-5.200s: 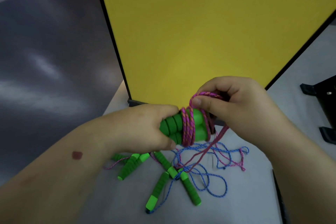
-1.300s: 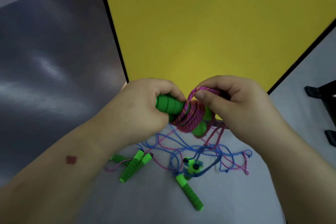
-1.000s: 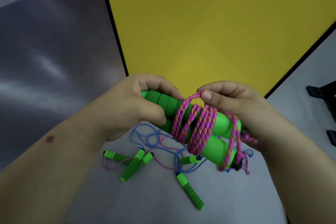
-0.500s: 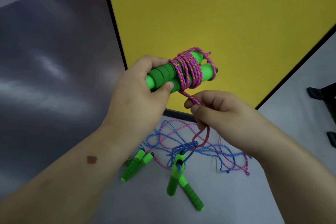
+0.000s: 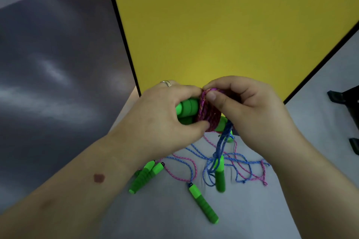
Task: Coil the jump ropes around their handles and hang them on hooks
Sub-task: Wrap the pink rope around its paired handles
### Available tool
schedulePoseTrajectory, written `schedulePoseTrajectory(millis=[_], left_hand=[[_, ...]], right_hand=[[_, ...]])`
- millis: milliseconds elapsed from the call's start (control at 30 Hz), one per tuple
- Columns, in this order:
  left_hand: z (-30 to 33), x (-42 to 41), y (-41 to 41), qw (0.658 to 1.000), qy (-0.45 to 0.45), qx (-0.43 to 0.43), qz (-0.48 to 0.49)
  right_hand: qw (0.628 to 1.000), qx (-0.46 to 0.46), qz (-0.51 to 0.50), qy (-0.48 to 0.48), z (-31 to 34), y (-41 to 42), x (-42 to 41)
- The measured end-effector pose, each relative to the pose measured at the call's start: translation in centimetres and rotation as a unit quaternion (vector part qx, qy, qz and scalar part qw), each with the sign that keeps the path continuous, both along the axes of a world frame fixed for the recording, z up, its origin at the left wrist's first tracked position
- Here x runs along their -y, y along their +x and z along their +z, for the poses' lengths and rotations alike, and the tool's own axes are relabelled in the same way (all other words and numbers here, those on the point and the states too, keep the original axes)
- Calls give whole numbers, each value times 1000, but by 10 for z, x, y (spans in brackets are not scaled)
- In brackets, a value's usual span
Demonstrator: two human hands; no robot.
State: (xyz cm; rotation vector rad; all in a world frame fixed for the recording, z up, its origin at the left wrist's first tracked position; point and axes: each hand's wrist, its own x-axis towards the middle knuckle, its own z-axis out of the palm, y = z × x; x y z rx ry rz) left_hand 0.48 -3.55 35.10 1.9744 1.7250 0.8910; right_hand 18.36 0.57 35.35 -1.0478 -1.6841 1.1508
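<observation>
My left hand (image 5: 165, 114) grips a pair of green foam handles (image 5: 187, 105) held side by side above the table. A pink rope (image 5: 208, 117) is coiled thickly around them. My right hand (image 5: 250, 110) pinches the top of that coil between thumb and fingers. A blue rope strand (image 5: 223, 141) hangs from under my right hand, and a green handle (image 5: 220, 176) dangles at its lower end near the table. Loose blue and pink ropes (image 5: 246, 169) lie tangled on the table below.
A yellow board (image 5: 223, 25) with a black frame stands upright just behind my hands. Two more green handles (image 5: 144, 175) lie at the left of the tangle and one (image 5: 204, 204) in front. Black bracket feet (image 5: 343, 99) sit at the right on the grey table (image 5: 174, 219).
Both hands came down from in front of the board to just above the table. My right hand moved from the hanging pink strand onto the coil's top. A blue rope and handle now hang beneath it.
</observation>
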Motion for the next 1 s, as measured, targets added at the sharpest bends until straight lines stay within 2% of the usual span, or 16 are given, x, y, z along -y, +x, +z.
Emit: schedulePoseTrajectory(millis=[100, 167, 233, 300, 433, 567, 700, 800, 867, 1000], left_hand=[[-3, -3, 3, 1000, 7, -3, 6], [-6, -5, 4, 1000, 15, 23, 12], [-7, -8, 1, 995, 6, 92, 41], [-7, -11, -5, 980, -23, 180, 79], [-8, -15, -12, 948, -65, 287, 122], [-9, -19, -20, 923, -75, 345, 150], [-6, -19, -25, 914, -85, 368, 146], [-5, -17, -27, 929, -81, 333, 137], [-6, -16, -28, 940, -78, 307, 129], [-9, -16, -36, 952, -59, 259, 151]], right_hand=[[998, -47, 5, -33, 1, -2, 1], [995, -80, 15, -63, 1, -3, 1], [986, -135, 25, -96, 2, 0, 0], [984, -151, -1, -94, -1, 7, -7], [990, -57, -106, -76, -10, 19, -16], [990, 31, -85, -106, -19, 18, -11], [993, 79, -60, -59, -24, 18, -10], [988, 146, -46, -11, -27, 17, -10], [984, 172, -38, -15, -28, 17, -9], [989, 82, -24, -117, -23, 27, -12]])
